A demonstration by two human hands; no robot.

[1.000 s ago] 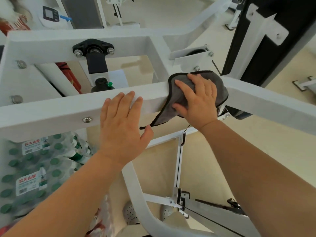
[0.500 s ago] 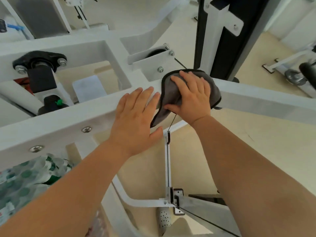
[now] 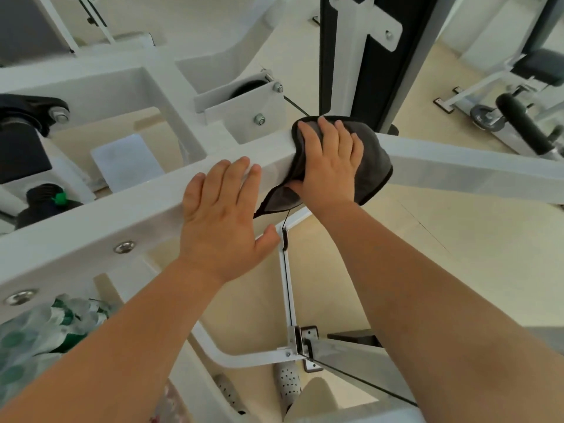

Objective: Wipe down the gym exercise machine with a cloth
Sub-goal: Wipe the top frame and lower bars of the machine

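A white steel beam (image 3: 457, 166) of the gym machine crosses the view from lower left to right. A grey cloth with a dark hem (image 3: 377, 160) is draped over the beam near its middle. My right hand (image 3: 328, 160) lies on the cloth with fingers spread over the top and the thumb under the near edge, pressing it to the beam. My left hand (image 3: 222, 212) rests flat on the beam just left of the cloth, fingers straight.
A black upright column with a white bracket (image 3: 363, 56) stands right behind the cloth. A pulley housing with bolts (image 3: 250, 99) sits behind the beam. Packed water bottles (image 3: 33, 328) lie lower left. Another machine (image 3: 518, 117) stands at right. A cable and lower frame (image 3: 288, 300) run beneath.
My view has swung to the right along the beam. Both hands have slid rightwards along the beam, the right one carrying the cloth towards the black column.
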